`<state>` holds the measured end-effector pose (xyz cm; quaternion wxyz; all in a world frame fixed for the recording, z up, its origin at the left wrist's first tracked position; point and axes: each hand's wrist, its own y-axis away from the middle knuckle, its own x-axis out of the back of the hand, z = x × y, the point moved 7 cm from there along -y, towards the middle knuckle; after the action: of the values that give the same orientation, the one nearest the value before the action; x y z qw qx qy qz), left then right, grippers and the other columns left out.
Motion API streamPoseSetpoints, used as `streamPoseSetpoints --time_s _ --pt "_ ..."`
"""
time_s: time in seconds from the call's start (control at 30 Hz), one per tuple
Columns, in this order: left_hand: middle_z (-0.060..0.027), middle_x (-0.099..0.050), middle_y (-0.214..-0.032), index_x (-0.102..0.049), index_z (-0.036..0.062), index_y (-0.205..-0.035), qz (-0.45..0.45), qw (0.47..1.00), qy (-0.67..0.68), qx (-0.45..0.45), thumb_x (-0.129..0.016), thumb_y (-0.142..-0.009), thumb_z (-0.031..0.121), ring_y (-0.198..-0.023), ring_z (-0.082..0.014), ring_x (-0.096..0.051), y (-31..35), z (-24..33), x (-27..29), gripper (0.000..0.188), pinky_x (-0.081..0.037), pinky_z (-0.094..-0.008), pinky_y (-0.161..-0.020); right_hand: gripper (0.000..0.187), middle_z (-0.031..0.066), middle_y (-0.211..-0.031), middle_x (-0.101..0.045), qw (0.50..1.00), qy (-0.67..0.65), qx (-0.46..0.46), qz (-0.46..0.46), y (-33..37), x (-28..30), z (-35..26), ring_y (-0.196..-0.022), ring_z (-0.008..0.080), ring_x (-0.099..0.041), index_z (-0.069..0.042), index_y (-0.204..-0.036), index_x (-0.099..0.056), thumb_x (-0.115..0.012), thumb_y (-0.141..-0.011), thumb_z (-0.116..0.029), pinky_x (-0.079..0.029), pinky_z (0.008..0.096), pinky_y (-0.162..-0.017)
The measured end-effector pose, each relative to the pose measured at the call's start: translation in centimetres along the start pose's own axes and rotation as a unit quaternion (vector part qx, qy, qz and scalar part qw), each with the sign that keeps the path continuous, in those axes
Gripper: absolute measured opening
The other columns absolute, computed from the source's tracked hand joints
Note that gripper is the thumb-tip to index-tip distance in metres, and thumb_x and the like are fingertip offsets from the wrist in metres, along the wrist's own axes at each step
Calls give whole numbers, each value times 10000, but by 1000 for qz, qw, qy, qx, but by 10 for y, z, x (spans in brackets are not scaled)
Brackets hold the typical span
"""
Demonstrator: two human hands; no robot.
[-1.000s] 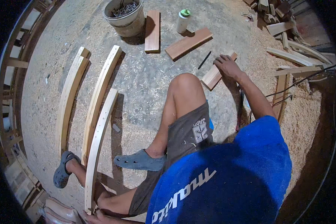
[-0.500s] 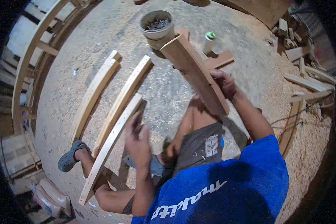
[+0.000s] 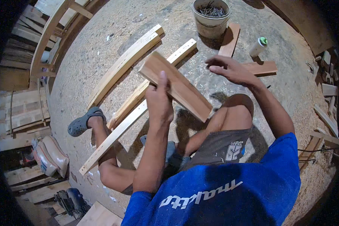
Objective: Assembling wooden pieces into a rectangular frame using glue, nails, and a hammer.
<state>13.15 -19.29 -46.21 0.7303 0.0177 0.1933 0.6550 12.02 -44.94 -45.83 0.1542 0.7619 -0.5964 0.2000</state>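
Note:
My left hand [image 3: 160, 100] grips a reddish-brown wooden board [image 3: 186, 90] by its edge, thumb lying over the face. The board slants above my legs, its far end up and to the left. Beyond its near end, my right hand [image 3: 231, 69] hovers off the board with fingers stretched and thumb apart, holding nothing. Under and left of the board are pale curved wooden strips: one strip [image 3: 126, 64] at far left, a middle strip [image 3: 180, 52] partly covered by the board, and a nearer strip [image 3: 115, 137] dotted with small holes, lying across my left leg.
A bucket [image 3: 207, 28] filled with what look like nails stands at the far side. Near it are a brown board [image 3: 230, 39], another brown board [image 3: 265, 67] and a white bottle [image 3: 257, 49] with a green top. Wood scraps [image 3: 329, 90] lie at right; plastic sacks [image 3: 51, 156] at left.
The board has moved left and now lies flatter. My left hand, empty before, has taken hold of it; my right hand has let go and moved off. The view has shifted.

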Motion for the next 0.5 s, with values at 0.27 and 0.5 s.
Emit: streamPoseSetpoints --time_s 0.27,0.5 --pt "-140 -590 -1307 -482 35 -1374 5 968 249 -31 -573 -998 451 -1207 -297 -583 0 14 30 568 -468 -496 -1057 392 180 -1381 -548 783 622 -4 17 -7 42 79 -1306 338 -509 -66 -1246 -626 -581 -862 -131 -288 531 -1173" --pt "-140 -607 -1259 -494 21 -1334 28 983 166 -80 -615 -990 371 -1166 -268 -604 2 -2 60 506 -497 -465 -1003 325 111 -1263 -622 520 823 -200 -109 -7 133 215 -1301 302 -497 -91 -1121 -716 -574 -895 -275 -265 624 -1146"
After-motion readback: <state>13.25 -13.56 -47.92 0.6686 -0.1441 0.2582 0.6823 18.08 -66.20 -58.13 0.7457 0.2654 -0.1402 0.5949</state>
